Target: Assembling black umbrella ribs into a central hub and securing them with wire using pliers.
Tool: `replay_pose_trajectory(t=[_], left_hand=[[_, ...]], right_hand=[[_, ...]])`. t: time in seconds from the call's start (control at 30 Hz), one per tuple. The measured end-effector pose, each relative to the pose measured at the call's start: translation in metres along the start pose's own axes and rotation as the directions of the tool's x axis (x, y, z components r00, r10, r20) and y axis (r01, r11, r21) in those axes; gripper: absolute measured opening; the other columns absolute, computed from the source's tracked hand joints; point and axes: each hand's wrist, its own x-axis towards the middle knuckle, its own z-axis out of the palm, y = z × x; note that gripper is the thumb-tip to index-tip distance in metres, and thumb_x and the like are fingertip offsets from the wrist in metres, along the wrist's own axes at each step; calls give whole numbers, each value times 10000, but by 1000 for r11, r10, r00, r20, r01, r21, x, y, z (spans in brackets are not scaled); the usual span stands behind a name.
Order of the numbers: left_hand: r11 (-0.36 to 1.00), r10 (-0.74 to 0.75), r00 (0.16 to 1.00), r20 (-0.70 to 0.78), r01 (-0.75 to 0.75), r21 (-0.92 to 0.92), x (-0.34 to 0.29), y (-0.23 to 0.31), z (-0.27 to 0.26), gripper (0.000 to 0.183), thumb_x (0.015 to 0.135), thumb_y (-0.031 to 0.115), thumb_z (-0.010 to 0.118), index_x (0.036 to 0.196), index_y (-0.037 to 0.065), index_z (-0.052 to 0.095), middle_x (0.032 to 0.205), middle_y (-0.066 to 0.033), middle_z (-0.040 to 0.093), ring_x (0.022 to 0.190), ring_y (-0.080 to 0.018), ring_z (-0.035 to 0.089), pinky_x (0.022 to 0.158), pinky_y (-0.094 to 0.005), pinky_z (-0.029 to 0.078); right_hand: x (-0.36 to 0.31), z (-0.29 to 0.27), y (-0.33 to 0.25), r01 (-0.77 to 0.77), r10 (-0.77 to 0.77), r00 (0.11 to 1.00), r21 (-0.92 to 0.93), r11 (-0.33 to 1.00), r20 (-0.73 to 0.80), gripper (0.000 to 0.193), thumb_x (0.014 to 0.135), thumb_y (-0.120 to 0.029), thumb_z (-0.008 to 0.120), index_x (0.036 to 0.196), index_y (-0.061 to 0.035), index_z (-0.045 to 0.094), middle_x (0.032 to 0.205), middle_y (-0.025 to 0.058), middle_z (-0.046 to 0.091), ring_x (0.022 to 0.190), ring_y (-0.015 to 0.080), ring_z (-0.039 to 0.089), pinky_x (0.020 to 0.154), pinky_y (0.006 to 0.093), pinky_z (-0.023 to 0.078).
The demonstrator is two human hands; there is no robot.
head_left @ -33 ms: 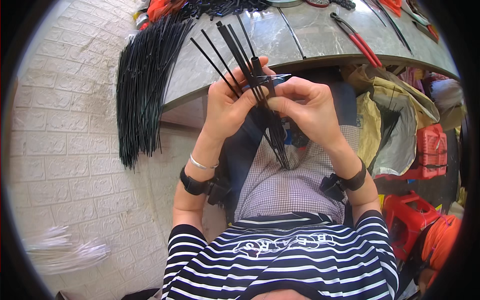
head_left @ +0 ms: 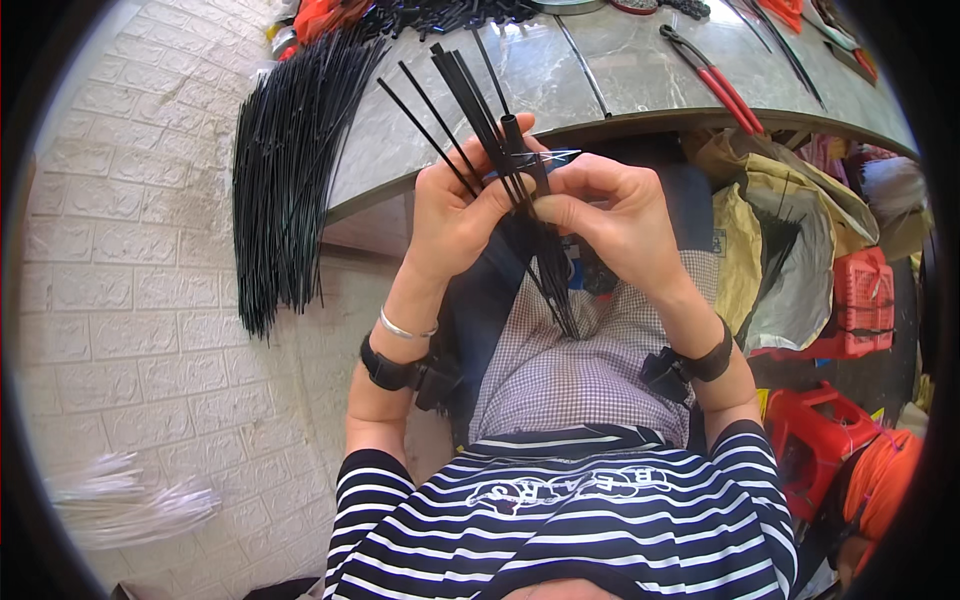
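The left hand (head_left: 455, 218) closes its thumb and fingers around a bundle of slim black rods (head_left: 551, 262), while the right hand (head_left: 612, 208) pinches the bundle's right side between thumb and forefinger. The bundle sits above the lap, fanned apart at the top, narrowing to a point over the checked cloth (head_left: 590, 385); a thicker, open-ended black tube (head_left: 510, 130) stands among the rods, crossed by thin white strands (head_left: 562, 154). Beyond is a grey marbled table (head_left: 635, 70) with a curved-looking edge, bearing red-handled pliers (head_left: 715, 80). Black strands (head_left: 290, 200) hang thickly over its left end, beside white brick-patterned panelling (head_left: 120, 330). To the right are an open yellowish sack (head_left: 737, 245), a red plastic crate (head_left: 865, 290) and a red stool (head_left: 815, 430).
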Motion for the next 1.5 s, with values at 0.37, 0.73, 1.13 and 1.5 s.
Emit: replay_pose_trajectory(t=[0.37,0.73,1.13,1.5], left_hand=[[999,17,999,-36,-15,51,-1,1,4,447,835,59,702,1224,-79,530,1020,-98,642,925,-164,626,835,-275,505],[999,18,1000,-3,-18,-36,-2,2,0,482,849,71,684,1273,-77,508,1042,-138,662,997,-212,641,905,-329,509],[994,-11,995,94,22,-111,-5,-1,-10,497,882,103,650,1301,-98,474,1053,-165,660,1016,-245,638,921,-359,504],[970,36,999,32,-27,-243,-11,-11,-14,386,867,21,641,1225,-90,549,1086,-172,659,1000,-226,643,888,-333,527]], right_hand=[[-1,7,-1,108,-120,991,-180,978,-56,183,767,-82,746,902,29,688,767,56,681,704,103,628,646,247,504],[2,1,6,27,-30,999,74,997,35,145,777,-51,744,889,25,691,743,25,656,660,60,597,588,196,491],[1,0,3,-33,25,995,91,995,92,129,790,-61,741,883,21,707,787,38,674,688,66,613,589,201,524],[-4,12,-7,18,-18,999,-8,1000,35,112,798,-32,703,883,41,702,803,49,676,689,83,617,600,220,529]])
